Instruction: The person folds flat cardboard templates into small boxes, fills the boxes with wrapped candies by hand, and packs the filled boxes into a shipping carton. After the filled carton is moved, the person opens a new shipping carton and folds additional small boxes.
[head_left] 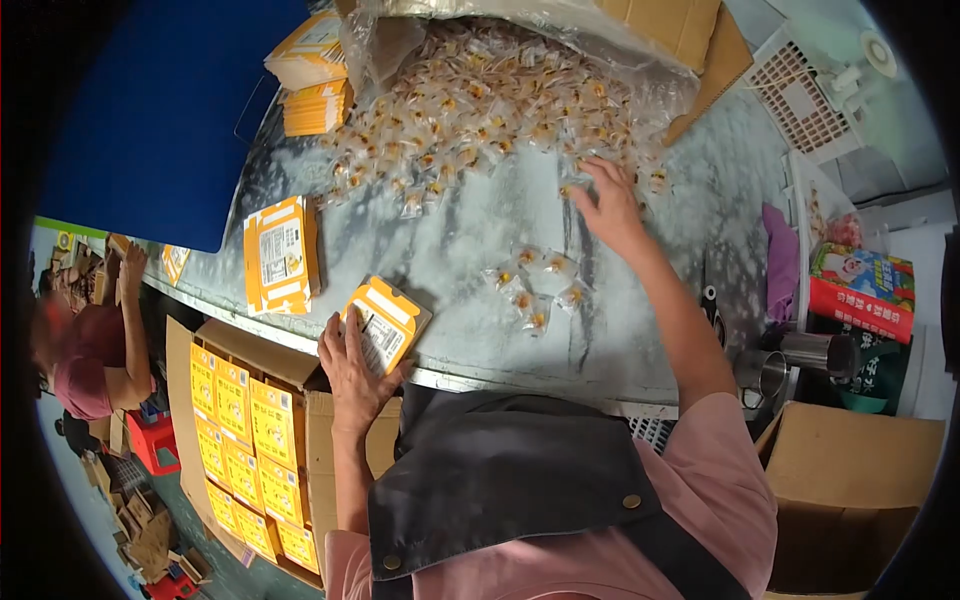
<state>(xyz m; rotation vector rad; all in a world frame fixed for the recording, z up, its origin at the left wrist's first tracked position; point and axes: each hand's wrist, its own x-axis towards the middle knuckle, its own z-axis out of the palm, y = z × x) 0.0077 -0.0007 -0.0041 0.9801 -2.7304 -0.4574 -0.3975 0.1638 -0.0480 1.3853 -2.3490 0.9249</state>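
My left hand (355,372) is closed round the lower left side of a yellow and white flat carton stack (384,325) at the table's front edge. My right hand (610,205) reaches to the near edge of a big heap of small clear packets (480,100), its fingers apart, with packets by the fingertips. Between the hands, a little group of several clear packets (538,285) with orange-brown contents lies on the table. Another stack of flat yellow cartons (281,256) sits left of the one at my left hand.
More flat cartons (318,106) are stacked at the back left. An open cardboard box (318,420) holds yellow boxes (272,425) below the table edge. Metal cups (815,352), scissors (711,305) and a white basket (800,95) are at right. A co-worker (105,350) is at far left.
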